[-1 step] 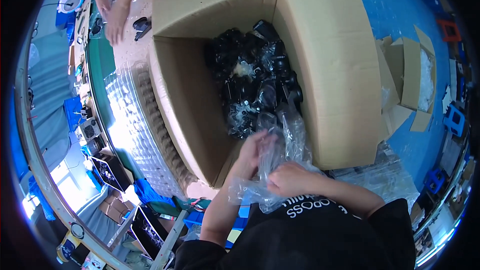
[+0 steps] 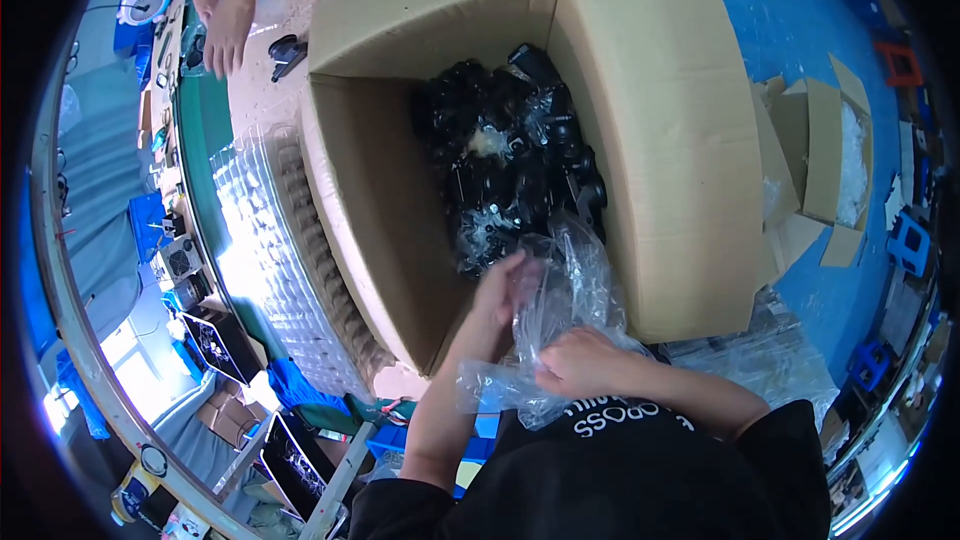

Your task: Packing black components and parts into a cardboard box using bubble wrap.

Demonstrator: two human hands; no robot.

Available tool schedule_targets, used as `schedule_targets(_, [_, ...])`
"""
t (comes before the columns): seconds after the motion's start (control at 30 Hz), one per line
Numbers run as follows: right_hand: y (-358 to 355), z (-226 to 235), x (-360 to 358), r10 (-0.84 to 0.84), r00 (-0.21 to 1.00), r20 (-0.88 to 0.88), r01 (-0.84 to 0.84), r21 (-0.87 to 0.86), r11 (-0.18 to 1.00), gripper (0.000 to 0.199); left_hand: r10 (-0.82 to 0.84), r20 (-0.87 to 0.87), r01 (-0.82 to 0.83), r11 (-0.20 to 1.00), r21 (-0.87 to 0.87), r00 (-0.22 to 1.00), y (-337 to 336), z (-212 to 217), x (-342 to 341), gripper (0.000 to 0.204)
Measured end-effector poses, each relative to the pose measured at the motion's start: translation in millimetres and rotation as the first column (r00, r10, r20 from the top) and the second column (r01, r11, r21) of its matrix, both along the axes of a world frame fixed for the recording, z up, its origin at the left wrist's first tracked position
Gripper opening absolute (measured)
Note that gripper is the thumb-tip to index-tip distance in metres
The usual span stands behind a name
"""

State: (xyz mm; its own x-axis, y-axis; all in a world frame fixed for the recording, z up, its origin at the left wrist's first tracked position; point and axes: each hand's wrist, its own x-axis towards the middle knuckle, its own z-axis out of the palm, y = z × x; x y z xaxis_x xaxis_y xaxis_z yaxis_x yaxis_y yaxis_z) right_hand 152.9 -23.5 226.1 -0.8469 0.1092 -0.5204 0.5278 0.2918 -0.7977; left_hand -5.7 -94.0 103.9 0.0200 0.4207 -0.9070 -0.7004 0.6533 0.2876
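A clear plastic bag [image 2: 585,285] hangs over the near edge of the large cardboard box [image 2: 690,140], its loose end spilling toward my shirt. My right hand [image 2: 585,362] is closed on the gathered plastic. Against the bag's left side is my left hand [image 2: 500,290], its fingers blurred and partly behind the film, so their grip is unclear. Deeper in the box lies a pile of black parts [image 2: 500,165], several of them in clear wrap. Whether the bag holds anything is hidden by its folds and my hands.
Left of the box, a stack of clear moulded trays [image 2: 285,250] stands on the bench. Beyond it are a small black part [image 2: 287,55] and another person's hand [image 2: 228,35]. An opened carton [image 2: 822,155] with clear plastic inside sits on the blue floor at right.
My left hand has shifted slightly up and left, and the plastic beside it has spread. My right hand keeps its place. The other person's hand has moved slightly.
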Motion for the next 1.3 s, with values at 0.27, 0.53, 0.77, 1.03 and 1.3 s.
schedule_targets(0.27, [4, 20, -11, -0.029, 0.999, 0.046, 0.011, 0.345, 0.939, 0.022, -0.559, -0.738, 0.376, 0.821, -0.429, 0.377, 105, -200, -156, 0.032])
schedule_targets(0.53, [32, 0, 5, -0.117, 0.989, -0.086, 0.144, 0.707, 0.693, 0.033, 0.257, -0.561, -0.284, 0.958, 0.041, 0.787, 160, -270, -89, 0.033])
schedule_targets(0.77, [22, -18, 18, -0.13, 0.975, -0.183, 0.218, 0.638, 0.738, 0.038, -0.417, -0.681, 0.419, 0.891, -0.175, 0.602, 131, -163, -93, 0.02])
schedule_targets(1.03, [22, -28, 16, -0.142, 0.985, -0.097, 0.167, 0.336, 0.927, 0.03, 0.566, -0.376, -0.269, 0.751, 0.603, 0.734, 54, -14, -86, 0.013])
schedule_targets(1.3, [14, -55, -7, -0.261, 0.914, -0.311, 0.354, 0.294, 0.888, 0.026, 0.748, -0.106, -0.514, 0.544, 0.664, 0.655, 35, 58, -82, 0.013])
